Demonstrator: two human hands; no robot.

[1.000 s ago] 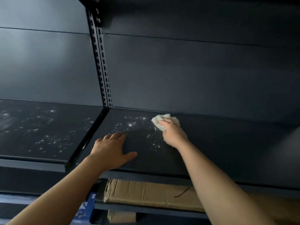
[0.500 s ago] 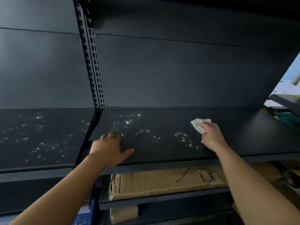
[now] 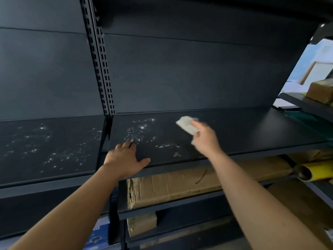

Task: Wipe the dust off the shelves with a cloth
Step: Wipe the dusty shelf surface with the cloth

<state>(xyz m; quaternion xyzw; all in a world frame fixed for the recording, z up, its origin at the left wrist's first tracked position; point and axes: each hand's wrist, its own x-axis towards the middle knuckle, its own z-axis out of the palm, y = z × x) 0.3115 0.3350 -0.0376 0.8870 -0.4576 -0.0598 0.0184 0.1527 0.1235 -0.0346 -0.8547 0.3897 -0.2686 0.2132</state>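
A dark metal shelf (image 3: 243,130) runs across the middle of the view, with white dust specks (image 3: 140,130) on its left part. My right hand (image 3: 205,139) holds a small white cloth (image 3: 187,126) pressed to the shelf near its middle. My left hand (image 3: 124,159) lies flat on the shelf's front edge, fingers spread, holding nothing. A second dusty shelf (image 3: 50,148) adjoins on the left, past the slotted upright (image 3: 100,60).
Below the shelf lies a long cardboard box (image 3: 180,186), with a smaller box (image 3: 141,224) under it. A yellow tube (image 3: 313,171) pokes in at the right. Another rack with a brown box (image 3: 320,92) stands at the far right.
My right hand swept the cloth to the right along the shelf, then came back a little leftward. The view has shifted right. My left hand stayed on the front edge.
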